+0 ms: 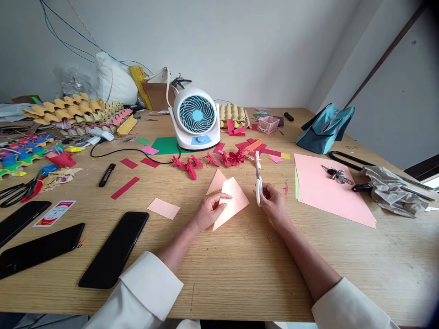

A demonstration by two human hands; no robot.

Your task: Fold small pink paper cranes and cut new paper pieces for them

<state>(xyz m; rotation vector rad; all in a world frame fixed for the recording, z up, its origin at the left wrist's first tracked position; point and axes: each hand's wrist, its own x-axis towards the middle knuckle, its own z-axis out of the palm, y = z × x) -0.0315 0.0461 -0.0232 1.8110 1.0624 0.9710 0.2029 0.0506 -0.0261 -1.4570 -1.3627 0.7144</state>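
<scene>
Table: spreads under everything, with bare wood [226,283] between the person and the work.
Sheets: a pink stack [329,196] lies well to the right, past the right hand.
Fan: stands [197,119] beyond the paper, slightly to its left.
Paper: peach-pink, in front of the person between the two hands; its lighter front part [236,198] slants from a near left corner up toward the far right, and one corner points right, toward the scissors. A darker triangle [216,182] shows behind it; I can't tell whether that is a fold or a second piece.
Left hand: the nearer one [210,211], on the paper's left side, thumb and fingers closed on it.
Right hand: off to the paper's right [273,204], not touching it, fingers curled round the scissors' handles.
Scissors: white-handled [259,188], just beside the paper's right corner but apart from it, long axis running away from the person, tips toward the far side; the blades look narrow, though I can't tell whether they are fully together.
Slip: a small pink rectangle [163,208] lies left of the left hand, apart from it.
</scene>
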